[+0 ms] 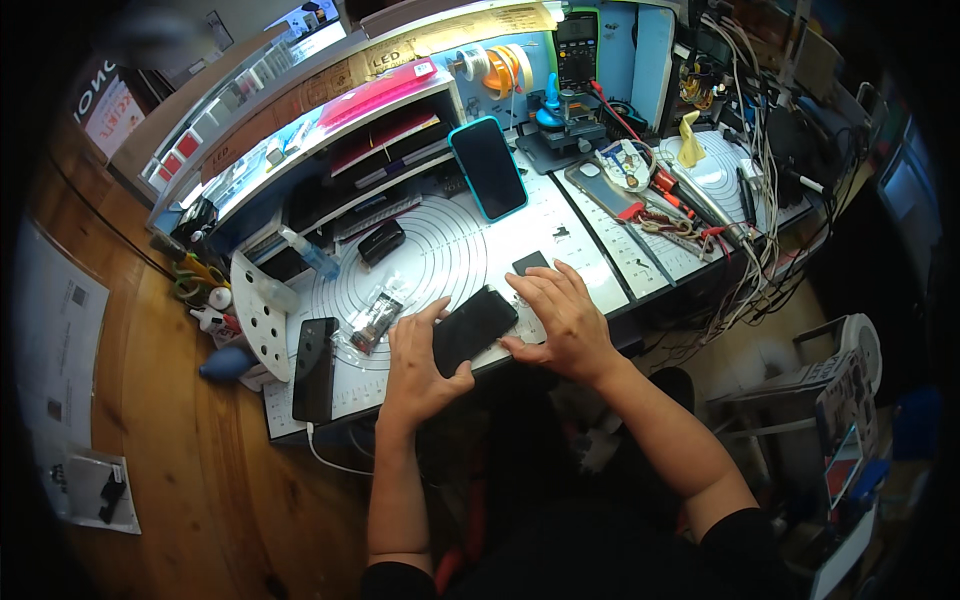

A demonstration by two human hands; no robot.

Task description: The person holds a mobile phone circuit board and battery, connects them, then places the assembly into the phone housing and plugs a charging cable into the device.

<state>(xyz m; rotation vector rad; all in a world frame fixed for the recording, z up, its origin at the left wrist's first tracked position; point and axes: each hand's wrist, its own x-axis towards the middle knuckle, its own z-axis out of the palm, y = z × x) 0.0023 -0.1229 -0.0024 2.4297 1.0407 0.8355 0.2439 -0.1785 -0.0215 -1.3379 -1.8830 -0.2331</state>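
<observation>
A black smartphone point(474, 328) lies tilted at the front of the white work mat, screen side dark. My left hand point(415, 365) wraps round its left end, fingers at the far edge and thumb at the near edge. Around the right end curves my right hand point(568, 322), fingers and thumb apart, with a strip of mat showing between palm and phone; whether its fingertips touch the phone is hard to tell. Just beyond the right fingers sits a small dark square piece point(530, 262). Left of my left hand is a clear plastic bag point(374, 320) with a small part inside.
Another black phone point(315, 370), with a white cable, lies at the mat's left edge. A blue-framed phone point(488, 168) leans farther back. Pliers and screwdrivers point(680, 205) crowd the right side beside hanging cables point(775, 200). A white perforated holder point(262, 325) stands left.
</observation>
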